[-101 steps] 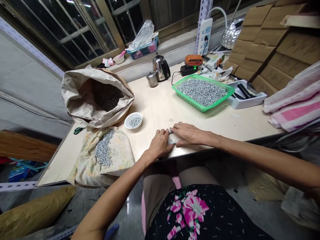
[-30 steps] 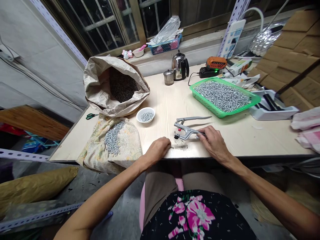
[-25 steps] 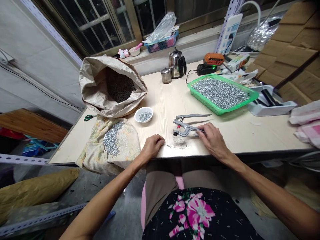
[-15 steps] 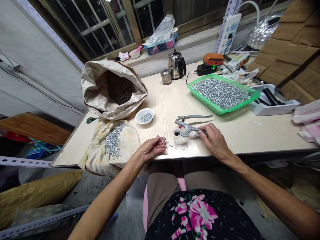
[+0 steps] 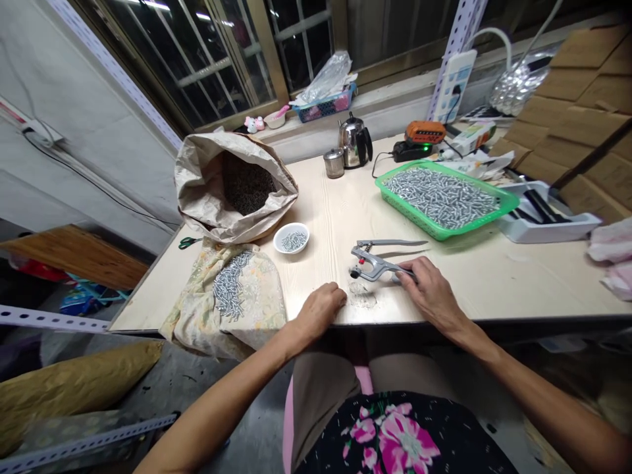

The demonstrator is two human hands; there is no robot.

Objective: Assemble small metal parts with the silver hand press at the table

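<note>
My right hand (image 5: pixel 434 293) is wrapped around the lower handle of grey metal pliers (image 5: pixel 378 268), which have a spring, a red part and a round dark jaw tip. The pliers lie low over the table, jaws toward the left. My left hand (image 5: pixel 323 306) rests palm down at the table's front edge, fingers curled in; what they hold is hidden. Beyond it stands a white bowl (image 5: pixel 291 249) with small silvery metal pins (image 5: pixel 293 241). More such pins (image 5: pixel 228 289) are heaped on a flowered cloth (image 5: pixel 264 289) to the left.
A green basket (image 5: pixel 447 234) full of silvery metal pieces stands at right, beside a grey tray (image 5: pixel 557 230). A paper sack (image 5: pixel 197 191) of dark small parts gapes at back left. Scissors (image 5: pixel 188 243), a kettle (image 5: pixel 353 141) and an orange battery on a charger (image 5: pixel 424 133) also sit there.
My left hand has turned palm down and closed, shifting right over the spot where a loose metal pin lay. That pin is now out of sight. My right hand keeps hold of the pliers.
</note>
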